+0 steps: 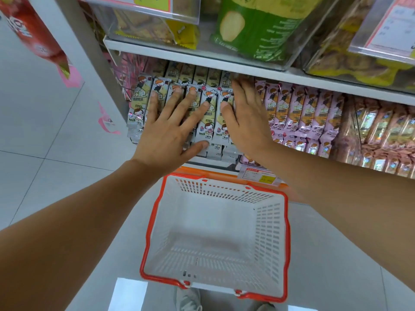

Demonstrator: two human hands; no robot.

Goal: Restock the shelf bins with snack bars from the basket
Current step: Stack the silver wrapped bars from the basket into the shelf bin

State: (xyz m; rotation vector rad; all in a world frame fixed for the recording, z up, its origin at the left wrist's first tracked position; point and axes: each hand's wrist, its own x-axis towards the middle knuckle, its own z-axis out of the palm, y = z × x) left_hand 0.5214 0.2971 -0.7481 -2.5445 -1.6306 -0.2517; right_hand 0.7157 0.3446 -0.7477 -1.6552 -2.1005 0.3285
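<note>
Silver-wrapped snack bars with a cartoon print fill the left shelf bin in tight rows. My left hand lies flat on them with its fingers spread and straight. At the right edge of the same rows, my right hand presses against the bars with straight fingers. A white basket with an orange rim stands on the floor below the shelf, and I see no bars inside it.
Pink-wrapped bars fill the neighbouring bin, with more packets further right. Clear bins of green and yellow snacks sit on the shelf above. A price tag hangs on the shelf's front edge. A red bag hangs at the upper left.
</note>
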